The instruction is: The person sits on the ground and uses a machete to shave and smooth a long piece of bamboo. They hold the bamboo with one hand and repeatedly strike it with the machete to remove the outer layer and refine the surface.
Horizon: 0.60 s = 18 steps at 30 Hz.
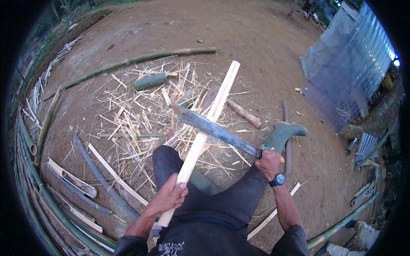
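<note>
Pale split bamboo slat [204,132]: long, flat, held slanting away from the person, its near end over the lap, its far end above the dirt ground [265,38].
Left hand [170,197]: clamped around the slat near its near end.
Machete [211,128]: dark broad blade laid crosswise on the slat at about mid-length, edge touching it.
Right hand [269,162]: closed on the machete's handle, to the right of the slat; wristwatch [279,179] on the wrist.
Green rubber boot [282,134]: right of the slat, just beyond the right hand.
Shavings [141,111]: strewn under and left of the slat.
Green bamboo poles [128,63]: farther left and beyond.
</note>
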{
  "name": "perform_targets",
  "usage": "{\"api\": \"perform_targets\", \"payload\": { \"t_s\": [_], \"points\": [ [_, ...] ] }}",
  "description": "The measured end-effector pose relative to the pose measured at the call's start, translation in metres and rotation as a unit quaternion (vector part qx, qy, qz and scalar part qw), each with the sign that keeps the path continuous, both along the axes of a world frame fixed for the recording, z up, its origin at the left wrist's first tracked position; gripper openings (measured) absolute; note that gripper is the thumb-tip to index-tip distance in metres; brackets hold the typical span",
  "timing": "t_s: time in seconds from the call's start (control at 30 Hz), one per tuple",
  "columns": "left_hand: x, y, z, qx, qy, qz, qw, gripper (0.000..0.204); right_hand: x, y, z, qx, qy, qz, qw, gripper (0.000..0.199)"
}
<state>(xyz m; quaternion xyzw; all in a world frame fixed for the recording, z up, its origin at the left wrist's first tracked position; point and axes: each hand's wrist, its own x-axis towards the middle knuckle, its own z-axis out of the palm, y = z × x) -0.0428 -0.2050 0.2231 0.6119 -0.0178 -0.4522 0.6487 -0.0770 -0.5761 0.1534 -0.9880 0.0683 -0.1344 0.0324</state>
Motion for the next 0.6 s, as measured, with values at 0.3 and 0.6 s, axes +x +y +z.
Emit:
{"api": "perform_targets", "payload": {
  "t_s": [0.3,0.6],
  "points": [
    [-0.003,-0.003,-0.003,-0.030,0.017,-0.018,0.999,0.013,0.000,-0.008,-0.010,-0.008,-0.028,-0.017,0.999,0.028],
    [-0.003,-0.008,-0.004,-0.082,0.089,0.023,0.992,0.024,-0.023,0.012,-0.002,0.050,-0.055,0.126,0.989,0.031]
  ]
}}
